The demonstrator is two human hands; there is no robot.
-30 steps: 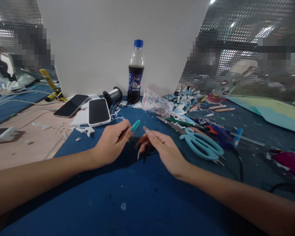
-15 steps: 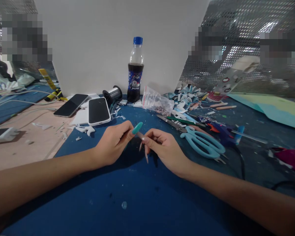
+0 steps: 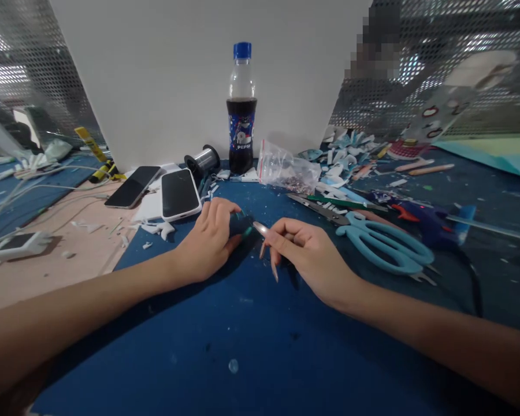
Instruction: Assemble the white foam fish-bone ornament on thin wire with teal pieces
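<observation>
My left hand (image 3: 208, 237) rests on the blue mat (image 3: 251, 323) with its fingers curled down and closed; a teal nail shows at its tip, and what it holds, if anything, is hidden. My right hand (image 3: 307, 251) lies just to its right, fingers bent together in a pinch, one long pale nail pointing at the left hand's fingertips. The two hands nearly touch. Nothing I can name shows between the right fingers.
A cola bottle (image 3: 241, 115) stands at the back by a wire spool (image 3: 203, 160) and a clear plastic bag (image 3: 286, 172). Two phones (image 3: 179, 193) lie to the left. Teal scissors (image 3: 385, 245), a blue glue gun (image 3: 429, 222) and paper scraps (image 3: 342, 150) lie to the right.
My left hand has turned palm down and curled its fingers onto the mat. My right hand stays pinched and close beside it. The view has shifted nearer to the table.
</observation>
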